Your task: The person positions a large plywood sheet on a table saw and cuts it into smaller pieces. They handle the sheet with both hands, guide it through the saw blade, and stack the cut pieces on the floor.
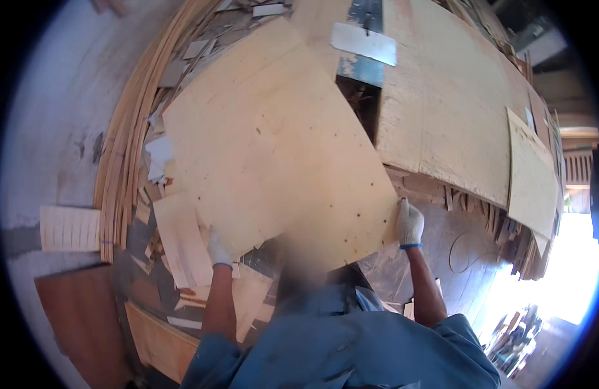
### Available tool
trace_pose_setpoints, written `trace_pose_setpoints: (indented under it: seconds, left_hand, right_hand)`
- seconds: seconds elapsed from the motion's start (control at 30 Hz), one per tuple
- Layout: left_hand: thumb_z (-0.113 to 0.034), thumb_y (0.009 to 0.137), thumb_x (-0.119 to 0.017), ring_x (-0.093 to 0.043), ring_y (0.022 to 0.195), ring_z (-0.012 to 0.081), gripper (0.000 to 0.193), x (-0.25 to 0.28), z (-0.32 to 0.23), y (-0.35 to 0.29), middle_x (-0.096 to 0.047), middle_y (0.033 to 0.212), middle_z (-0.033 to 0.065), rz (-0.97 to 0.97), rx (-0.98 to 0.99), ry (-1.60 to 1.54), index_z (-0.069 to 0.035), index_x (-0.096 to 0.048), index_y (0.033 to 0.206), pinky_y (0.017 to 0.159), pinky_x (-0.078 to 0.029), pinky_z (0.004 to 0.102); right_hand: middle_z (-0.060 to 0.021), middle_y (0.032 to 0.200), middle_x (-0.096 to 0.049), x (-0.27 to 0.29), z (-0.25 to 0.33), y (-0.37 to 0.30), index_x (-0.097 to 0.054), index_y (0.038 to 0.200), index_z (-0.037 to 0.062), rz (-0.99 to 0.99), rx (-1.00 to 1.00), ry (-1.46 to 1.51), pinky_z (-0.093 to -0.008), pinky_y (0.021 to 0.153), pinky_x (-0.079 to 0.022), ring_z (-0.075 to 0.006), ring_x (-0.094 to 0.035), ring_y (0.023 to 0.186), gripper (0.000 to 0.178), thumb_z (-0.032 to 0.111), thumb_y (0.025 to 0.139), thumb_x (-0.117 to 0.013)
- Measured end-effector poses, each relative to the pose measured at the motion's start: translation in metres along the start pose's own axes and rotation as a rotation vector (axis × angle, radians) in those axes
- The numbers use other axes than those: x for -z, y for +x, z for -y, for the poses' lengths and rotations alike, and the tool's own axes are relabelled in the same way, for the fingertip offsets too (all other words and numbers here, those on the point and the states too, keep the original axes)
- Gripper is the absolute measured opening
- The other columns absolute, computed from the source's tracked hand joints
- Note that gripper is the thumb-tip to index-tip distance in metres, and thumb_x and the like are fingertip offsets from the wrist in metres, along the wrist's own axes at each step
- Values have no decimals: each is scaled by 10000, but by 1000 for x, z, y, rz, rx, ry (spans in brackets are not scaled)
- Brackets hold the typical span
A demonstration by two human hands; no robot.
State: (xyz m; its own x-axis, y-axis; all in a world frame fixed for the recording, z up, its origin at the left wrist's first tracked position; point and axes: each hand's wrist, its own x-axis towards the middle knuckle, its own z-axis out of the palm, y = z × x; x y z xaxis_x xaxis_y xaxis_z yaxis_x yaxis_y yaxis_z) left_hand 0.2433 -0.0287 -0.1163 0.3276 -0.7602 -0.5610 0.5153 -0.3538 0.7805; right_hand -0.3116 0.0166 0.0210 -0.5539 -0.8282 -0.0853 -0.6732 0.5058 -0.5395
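A large pale plywood sheet with scattered dark spots is tilted in front of me, between my two gloved hands. My left hand, in a white glove with a blue cuff, grips its near left edge. At its near right corner, my right hand, gloved the same way, is closed on the edge. The fingers of both hands are partly hidden by the sheet. A blurred patch covers part of the sheet's near edge.
A wide wooden worktop stands at the right, with a smaller board at its end. Long wood strips lean along the left wall. Offcuts litter the floor. A brown panel stands at lower left.
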Motion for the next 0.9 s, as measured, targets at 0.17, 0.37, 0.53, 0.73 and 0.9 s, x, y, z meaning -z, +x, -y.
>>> trace_pose_setpoints:
  seconds: [0.17, 0.37, 0.53, 0.73, 0.9]
  left_hand:
    - [-340, 1003, -538, -586, 1185, 242, 496, -24, -10, -30, -570, 1343, 115, -10, 79, 75, -1, -518, 1364, 997, -494, 374]
    - [-353, 973, -601, -630, 1067, 192, 445, -41, -7, 16, -643, 1195, 92, 157, -10, 267, 9, -621, 1230, 933, -514, 335]
    - [-376, 955, -626, -658, 984, 172, 466, -134, -56, 31, -673, 1121, 85, 234, -37, 411, 15, -640, 1209, 868, -538, 317]
    - [-397, 957, -623, -671, 956, 174, 493, -200, -83, 38, -681, 1110, 98, 299, -22, 431, 22, -640, 1217, 851, -544, 301]
    - [-370, 962, -614, -657, 1012, 174, 480, -222, -93, 35, -666, 1161, 94, 265, 66, 521, 24, -631, 1235, 893, -529, 309]
  right_hand:
    - [-266, 753, -642, 0, -43, -97, -652, 811, -43, -74, -380, 63, -507, 677, -456, -423, -627, 713, 548, 387, 1027, -389]
    - [-260, 730, -634, -49, -124, -182, -671, 901, -73, -183, -620, 156, -489, 668, -427, -358, -594, 652, 612, 431, 1023, -346]
    - [-256, 722, -628, -44, -78, -171, -660, 886, -98, -237, -720, 370, -494, 691, -419, -349, -583, 657, 636, 447, 1017, -358]
    - [-257, 757, -630, -6, -63, -142, -657, 873, -83, -187, -687, 328, -473, 712, -437, -344, -596, 704, 585, 438, 991, -420]
    - [-176, 669, -606, 20, -58, -122, -660, 842, -43, -228, -540, 241, -404, 645, -446, -197, -539, 641, 527, 437, 990, -502]
